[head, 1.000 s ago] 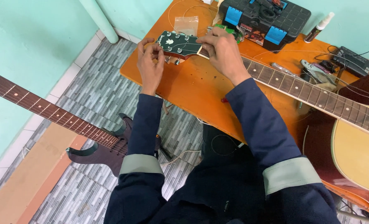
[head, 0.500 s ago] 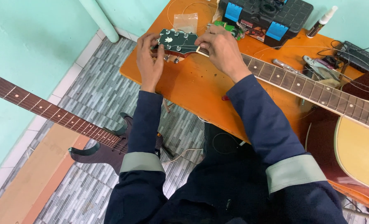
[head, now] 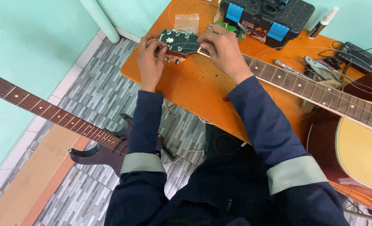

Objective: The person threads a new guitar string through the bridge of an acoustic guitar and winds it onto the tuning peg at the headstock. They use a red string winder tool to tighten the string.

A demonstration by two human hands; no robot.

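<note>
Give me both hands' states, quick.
Left hand: fingers closed on the tuning pegs at the headstock edge.
Right hand: fingers curled, pressing where headstock meets neck.

Bare orange table (head: pixel 194 90) below the headstock (head: pixel 178 42); toolbox (head: pixel 267 16) crowds behind.

**Wood, gloss and metal around the headstock**

The headstock (head: pixel 178 42) is glossy dark green with shiny metal tuning pegs. Beneath it, the desk (head: pixel 202 90) is smooth orange wood. To its right lie the guitar's glossy cream body (head: pixel 361 150) and a matt black plastic toolbox (head: pixel 266 16). The sleeves look like soft navy cloth.
</note>
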